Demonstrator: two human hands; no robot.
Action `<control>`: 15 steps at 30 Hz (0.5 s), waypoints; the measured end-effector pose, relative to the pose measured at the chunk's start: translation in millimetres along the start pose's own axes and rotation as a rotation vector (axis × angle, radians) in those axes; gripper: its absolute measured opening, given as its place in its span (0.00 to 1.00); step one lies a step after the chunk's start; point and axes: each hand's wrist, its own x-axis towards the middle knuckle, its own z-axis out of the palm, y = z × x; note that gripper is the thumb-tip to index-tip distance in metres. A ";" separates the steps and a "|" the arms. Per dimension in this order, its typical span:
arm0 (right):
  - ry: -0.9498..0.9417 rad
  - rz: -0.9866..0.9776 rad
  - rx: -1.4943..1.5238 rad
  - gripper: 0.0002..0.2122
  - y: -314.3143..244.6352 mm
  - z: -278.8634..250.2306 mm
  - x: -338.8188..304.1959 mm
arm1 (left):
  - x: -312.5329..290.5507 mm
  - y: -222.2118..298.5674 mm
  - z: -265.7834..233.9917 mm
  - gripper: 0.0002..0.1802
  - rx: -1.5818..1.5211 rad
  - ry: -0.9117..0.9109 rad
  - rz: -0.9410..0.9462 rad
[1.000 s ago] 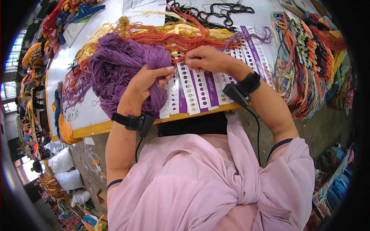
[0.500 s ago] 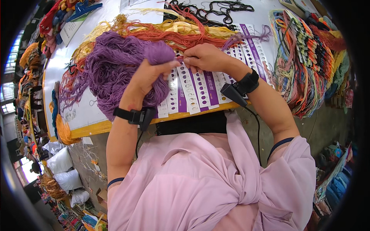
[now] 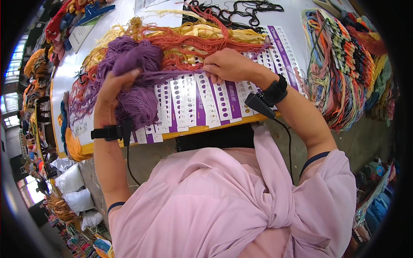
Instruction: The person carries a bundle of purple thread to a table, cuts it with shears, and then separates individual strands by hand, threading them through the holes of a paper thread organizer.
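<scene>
A big tangled mass of purple yarn (image 3: 144,103) lies at the left of the table, partly bunched up. My left hand (image 3: 118,86) is closed around a bundle of it, which looks slightly blurred. Several purple strands run taut from there to my right hand (image 3: 228,65), whose fingers pinch them over the cards; the fingertips are partly hidden. Beneath both hands lies a row of white and purple cards with punched holes (image 3: 189,103). Red-orange yarn (image 3: 185,41) and yellow yarn (image 3: 200,30) are heaped just beyond my hands.
Multicoloured yarn hanks (image 3: 331,81) hang over the table's right side. Black yarn (image 3: 245,10) lies at the back. An orange yarn bundle (image 3: 74,145) hangs at the left edge. White sacks (image 3: 70,178) sit on the floor at the left.
My left hand has moved left, drawing the purple yarn away from my right hand. Strands now stretch between the hands, and more cards are uncovered. My right hand has stayed nearly in place.
</scene>
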 end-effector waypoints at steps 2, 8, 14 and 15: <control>-0.003 0.007 -0.004 0.14 0.9 0.1 -0.8 | -5.6 -1.8 10.1 0.13 0.339 0.095 0.085; 0.004 0.012 -0.014 0.16 -2.5 0.9 2.1 | -6.8 -14.3 -34.2 0.10 -0.511 -0.180 0.101; 0.001 0.030 -0.012 0.16 -3.8 0.2 1.2 | -10.5 -14.0 -44.4 0.06 0.102 0.241 0.172; 0.001 0.038 -0.010 0.16 -4.8 -0.1 2.1 | -10.3 -10.8 -48.7 0.06 0.222 0.357 0.178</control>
